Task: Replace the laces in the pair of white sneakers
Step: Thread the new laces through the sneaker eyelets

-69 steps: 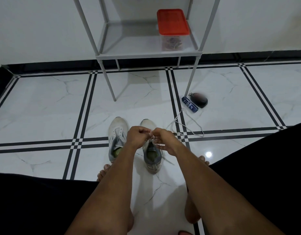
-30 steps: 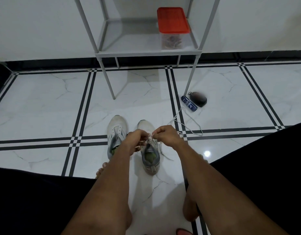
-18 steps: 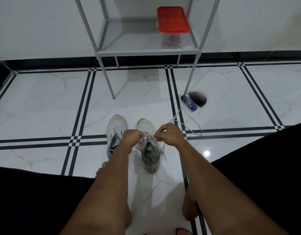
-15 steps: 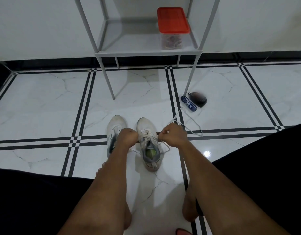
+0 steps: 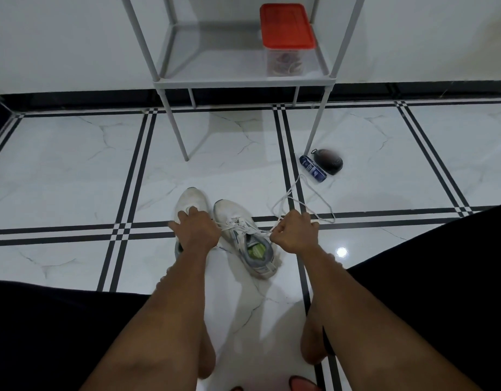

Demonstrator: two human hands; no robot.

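white sneakers: two; hands: two

Floor: glossy marble-look tile, black stripes. Rack: matt grey metal. Box: clear plastic, red lid. Sneakers: white fabric, scuffed. Lace: white woven cord.

Two white sneakers are seen, with grey trim at the collars and a green insole in the right one. A white lace is trailed across the floor, which is tiled in white marble veined with grey and crossed by paired black stripes. A clear box is topped with a red lid on a pale grey shelf. A dark blue tube with white print and a black pouch are also shown.
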